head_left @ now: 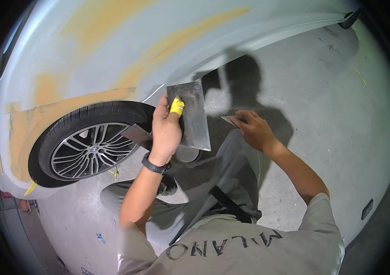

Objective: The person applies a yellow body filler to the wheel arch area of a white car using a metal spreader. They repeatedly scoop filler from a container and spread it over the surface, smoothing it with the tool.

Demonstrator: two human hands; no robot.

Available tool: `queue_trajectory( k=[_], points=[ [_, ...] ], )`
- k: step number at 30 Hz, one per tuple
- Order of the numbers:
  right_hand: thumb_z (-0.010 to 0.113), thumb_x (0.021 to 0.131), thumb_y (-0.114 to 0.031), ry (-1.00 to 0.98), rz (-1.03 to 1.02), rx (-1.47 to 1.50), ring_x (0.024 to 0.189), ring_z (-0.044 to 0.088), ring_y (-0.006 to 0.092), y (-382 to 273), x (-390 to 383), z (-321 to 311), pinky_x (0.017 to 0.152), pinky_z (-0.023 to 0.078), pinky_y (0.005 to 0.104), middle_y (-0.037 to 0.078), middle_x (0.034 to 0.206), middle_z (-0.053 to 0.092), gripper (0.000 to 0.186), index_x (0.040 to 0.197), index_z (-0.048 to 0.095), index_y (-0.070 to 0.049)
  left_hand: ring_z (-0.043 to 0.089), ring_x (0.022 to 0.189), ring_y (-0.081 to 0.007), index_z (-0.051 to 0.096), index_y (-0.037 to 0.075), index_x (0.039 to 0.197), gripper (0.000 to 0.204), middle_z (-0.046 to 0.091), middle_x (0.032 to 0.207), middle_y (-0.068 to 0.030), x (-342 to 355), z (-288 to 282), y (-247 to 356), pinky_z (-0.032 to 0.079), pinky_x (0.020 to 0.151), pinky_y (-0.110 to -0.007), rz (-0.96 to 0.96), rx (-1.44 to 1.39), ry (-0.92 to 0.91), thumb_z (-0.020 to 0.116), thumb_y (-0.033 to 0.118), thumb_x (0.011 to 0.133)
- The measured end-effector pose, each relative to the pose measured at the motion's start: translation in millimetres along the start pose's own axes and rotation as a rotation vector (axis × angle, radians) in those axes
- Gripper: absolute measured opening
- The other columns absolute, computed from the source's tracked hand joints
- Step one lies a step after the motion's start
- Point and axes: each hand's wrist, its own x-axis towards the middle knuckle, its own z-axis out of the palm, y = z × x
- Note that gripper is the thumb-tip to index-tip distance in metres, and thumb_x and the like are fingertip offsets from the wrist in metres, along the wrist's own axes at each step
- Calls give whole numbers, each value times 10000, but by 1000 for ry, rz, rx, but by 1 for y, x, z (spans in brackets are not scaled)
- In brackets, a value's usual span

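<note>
My left hand [164,137] is closed on a flat metal plate [196,114], which tilts upright beside the car. Something yellow, like tape, [177,106] shows at that thumb. A darker metal spreader blade [137,135] sticks out on the other side of the same hand, seemingly held in its fingers. To the right and apart from the plate, my right hand [255,132] pinches a small putty spreader [227,119]; only its pale edge shows. Near both hands is the grey car body [176,27], with orange-tan filler [176,43] smeared in streaks and around the wheel arch.
Below the arch stands a car wheel [93,149] with a many-spoked rim. A round tin [186,154] is partly hidden behind the plate, close to my legs [231,169]. Yellow tape [30,188] clings to the bumper. My shadow falls on the concrete floor [332,119].
</note>
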Motion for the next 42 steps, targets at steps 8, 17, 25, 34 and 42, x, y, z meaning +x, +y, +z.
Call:
queue_trajectory(
  k=[8,17,25,34,42],
  points=[
    [657,931,-53,50,-142,-115,1054,702,323,2,8,-18,903,630,389,116,1199,693,434,1360,654,-114,666,969,-260,604,-26,1269,382,708,1053,-169,-28,-12,-12,508,902,-349,89,424,-217,479,-93,914],
    [638,1079,-324,92,613,1169,789,599,80,-3,15,47,720,497,263,23,828,703,364,1245,734,-15,609,1138,-119,557,-2,1450,357,666,1264,-39,-65,-37,-32,470,1011,-261,-106,-48,308,487,93,1114],
    [613,1066,-128,153,440,1352,931,680,94,-120,22,29,833,541,262,67,1130,764,432,1491,601,-53,586,1094,-102,552,21,1249,284,641,1194,-39,-64,-39,-59,464,1001,-255,115,-84,332,661,-53,997],
    [634,963,4,8,262,885,769,710,389,-191,10,95,703,543,368,250,938,718,494,1455,598,-17,542,1090,-127,446,35,1309,369,574,1193,-58,-104,-112,-83,452,1002,-290,173,97,384,678,43,1023],
    [633,1007,-130,-229,576,807,669,668,202,-229,35,59,632,513,373,136,753,686,167,985,685,27,625,1021,-127,504,41,1307,324,671,1159,-29,-90,-197,-25,523,918,-311,-2,-149,26,653,0,1022]
  ],
)
